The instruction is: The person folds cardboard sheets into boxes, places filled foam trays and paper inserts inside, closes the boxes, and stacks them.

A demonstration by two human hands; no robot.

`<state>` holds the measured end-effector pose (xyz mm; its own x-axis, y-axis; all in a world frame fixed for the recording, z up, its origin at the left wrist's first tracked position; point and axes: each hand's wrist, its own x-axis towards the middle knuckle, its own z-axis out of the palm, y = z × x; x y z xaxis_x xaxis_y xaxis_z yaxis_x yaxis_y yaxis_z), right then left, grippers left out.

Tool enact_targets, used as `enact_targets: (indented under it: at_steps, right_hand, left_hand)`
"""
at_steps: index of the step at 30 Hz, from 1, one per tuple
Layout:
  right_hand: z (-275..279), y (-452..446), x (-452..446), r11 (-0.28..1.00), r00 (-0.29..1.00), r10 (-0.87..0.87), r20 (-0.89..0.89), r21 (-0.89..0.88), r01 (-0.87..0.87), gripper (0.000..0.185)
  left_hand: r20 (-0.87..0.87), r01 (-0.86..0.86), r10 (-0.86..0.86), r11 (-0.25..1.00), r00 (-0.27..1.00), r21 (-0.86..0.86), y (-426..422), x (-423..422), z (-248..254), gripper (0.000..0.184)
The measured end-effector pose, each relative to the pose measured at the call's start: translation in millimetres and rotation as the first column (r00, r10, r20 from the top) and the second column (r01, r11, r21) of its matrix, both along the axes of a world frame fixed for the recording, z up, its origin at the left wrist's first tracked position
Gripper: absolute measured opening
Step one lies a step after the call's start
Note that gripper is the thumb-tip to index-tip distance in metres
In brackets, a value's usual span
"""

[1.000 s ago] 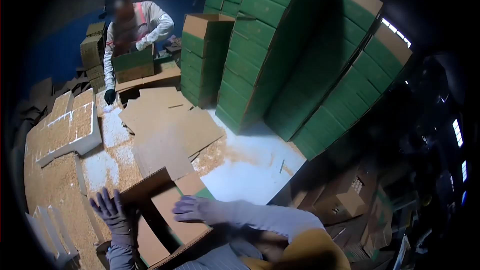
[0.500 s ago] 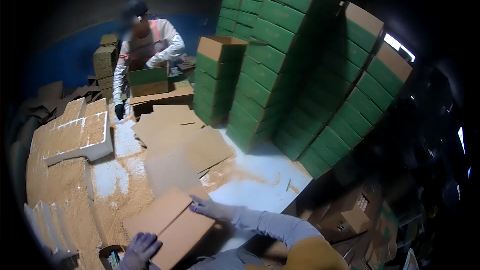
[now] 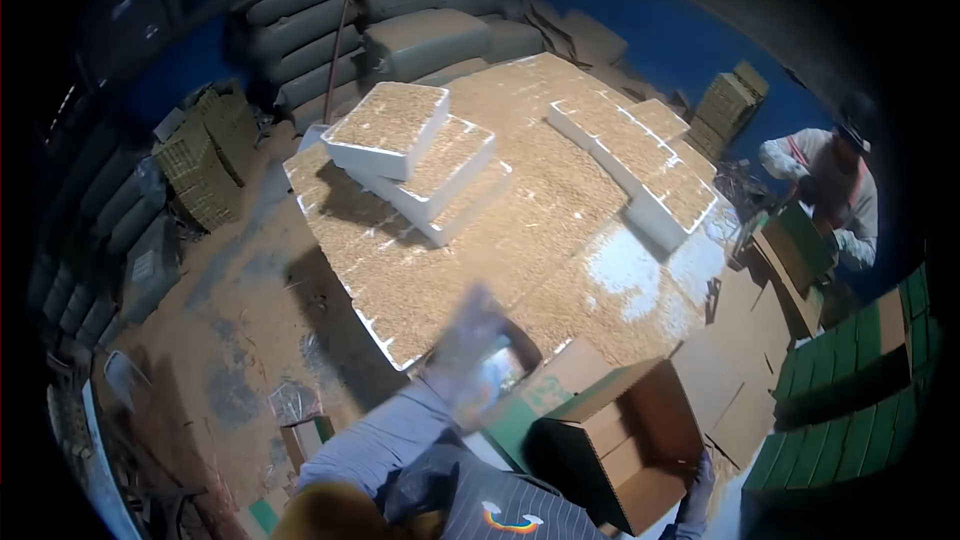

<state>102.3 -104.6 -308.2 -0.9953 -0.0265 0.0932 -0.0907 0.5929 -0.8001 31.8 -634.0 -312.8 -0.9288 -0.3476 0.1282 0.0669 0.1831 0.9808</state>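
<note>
An open cardboard box [image 3: 625, 440] is tilted in front of me, its bare brown inside facing up. My right hand [image 3: 700, 485], in a greyish-purple glove, holds the box by its right side; part of the hand is hidden. My left hand [image 3: 468, 332], smeared by motion, is off the box and over a small dark-rimmed container [image 3: 525, 345]. Colourful small items [image 3: 497, 370] show in that container, too blurred to name. The fingers of my left hand cannot be made out. A green cardboard flap [image 3: 535, 400] lies between the container and the box.
White foam trays [image 3: 410, 155] filled with sawdust-like material stand stacked on the covered table [image 3: 540, 270]; more trays [image 3: 665, 215] sit farther right. Flat cardboard sheets [image 3: 740, 340] and green boxes [image 3: 850, 430] are at right. A co-worker [image 3: 830, 180] handles another box [image 3: 795, 240].
My view has swung left. The box, earlier with its closed face up, now shows its open inside. My left hand has left the box and moved to the small container.
</note>
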Motion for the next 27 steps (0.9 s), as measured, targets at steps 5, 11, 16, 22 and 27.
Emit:
enact_targets:
  at_steps: [5, 11, 16, 22, 27]
  right_hand:
    - [-27.7, -0.3, -16.2, 0.944, 0.985, -0.116, 0.126, -0.295, 0.149, 0.04]
    - [-31.9, 14.3, -0.2, 0.9, 0.938, -0.254, 0.236, -0.297, 0.318, 0.037]
    - [-37.2, 24.0, 11.8, 0.868, 0.908, -0.318, 0.272, -0.303, 0.394, 0.036]
    - [-26.1, -12.3, 17.5, 0.881, 0.943, -0.333, 0.003, -0.357, 0.312, 0.033]
    - [1.6, -9.4, -13.4, 0.958, 0.964, -0.224, 0.145, -0.146, 0.245, 0.025]
  left_hand:
    - [0.034, -0.499, 0.629, 0.582, 0.777, 0.642, -230.2, -113.4, 41.0, 0.101]
    - [0.097, -0.608, 0.687, 0.557, 0.72, 0.566, -267.2, -185.0, 61.6, 0.111]
    - [0.108, -0.769, 0.888, 0.32, 0.447, 0.554, -318.5, -184.7, 27.8, 0.111]
    - [0.069, -0.288, 0.343, 0.642, 0.937, 0.711, -295.8, -121.2, 56.6, 0.071]
    - [0.046, 0.121, -0.353, 0.436, 0.934, 0.892, -115.2, -84.9, 110.3, 0.051]
